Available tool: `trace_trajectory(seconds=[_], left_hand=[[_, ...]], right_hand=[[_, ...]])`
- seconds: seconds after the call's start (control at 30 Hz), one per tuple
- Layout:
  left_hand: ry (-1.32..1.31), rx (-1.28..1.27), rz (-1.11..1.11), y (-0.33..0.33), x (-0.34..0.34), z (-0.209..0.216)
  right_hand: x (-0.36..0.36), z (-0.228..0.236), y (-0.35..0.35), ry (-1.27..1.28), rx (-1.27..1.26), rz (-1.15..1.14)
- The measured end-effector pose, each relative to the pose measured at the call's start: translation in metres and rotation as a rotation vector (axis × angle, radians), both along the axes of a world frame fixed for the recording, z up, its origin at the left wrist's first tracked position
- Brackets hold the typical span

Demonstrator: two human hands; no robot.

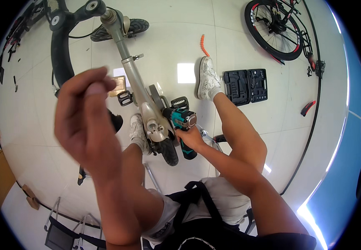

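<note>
My right hand (192, 138) grips the handle of a teal and black cordless drill (183, 118). The drill's nose points left, close against a small silver folding bike (141, 89) between my legs. Whether it touches the frame I cannot tell. Two black pedals, one on the left (125, 98) and one on the right (180, 102), flank the bike's frame. Raised near the camera, my left hand (86, 121) is closed, thumb and fingers curled together and slightly blurred. Anything pinched in it is hidden. Behind that hand runs the bike's black handlebar (60, 50).
An open black tool case (245, 86) lies right of my shoe, with an orange flexible piece (203, 45) ahead of it. A bicycle wheel (274, 29) is at the far right. A small tan box (117, 86) sits left of the frame; black chairs (62, 234) stand lower left.
</note>
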State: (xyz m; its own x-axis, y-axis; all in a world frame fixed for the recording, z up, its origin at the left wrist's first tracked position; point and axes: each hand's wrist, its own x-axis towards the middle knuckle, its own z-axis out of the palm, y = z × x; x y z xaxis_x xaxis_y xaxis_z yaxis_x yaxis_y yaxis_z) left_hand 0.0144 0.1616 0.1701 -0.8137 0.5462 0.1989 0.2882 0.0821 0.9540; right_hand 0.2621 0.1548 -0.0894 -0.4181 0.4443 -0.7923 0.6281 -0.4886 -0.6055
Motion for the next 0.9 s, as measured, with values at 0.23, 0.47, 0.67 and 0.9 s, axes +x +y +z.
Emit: trace_trajectory(seconds=[0.23, 0.47, 0.67, 0.9], left_hand=[[0.063, -0.138, -0.038, -0.025, -0.025, 0.007], [0.075, -0.154, -0.065, -0.036, -0.036, 0.009], [0.047, -0.149, -0.059, -0.047, -0.044, 0.006], [0.012, -0.113, -0.041, -0.054, -0.044, 0.007]], right_hand=[[-0.001, 0.001, -0.004, 0.099, -0.003, -0.108], [0.001, 0.003, 0.014, 0.054, -0.040, 0.065], [0.003, -0.005, 0.013, 0.100, -0.062, -0.027], [0.000, -0.003, 0.020, 0.053, -0.081, 0.000]])
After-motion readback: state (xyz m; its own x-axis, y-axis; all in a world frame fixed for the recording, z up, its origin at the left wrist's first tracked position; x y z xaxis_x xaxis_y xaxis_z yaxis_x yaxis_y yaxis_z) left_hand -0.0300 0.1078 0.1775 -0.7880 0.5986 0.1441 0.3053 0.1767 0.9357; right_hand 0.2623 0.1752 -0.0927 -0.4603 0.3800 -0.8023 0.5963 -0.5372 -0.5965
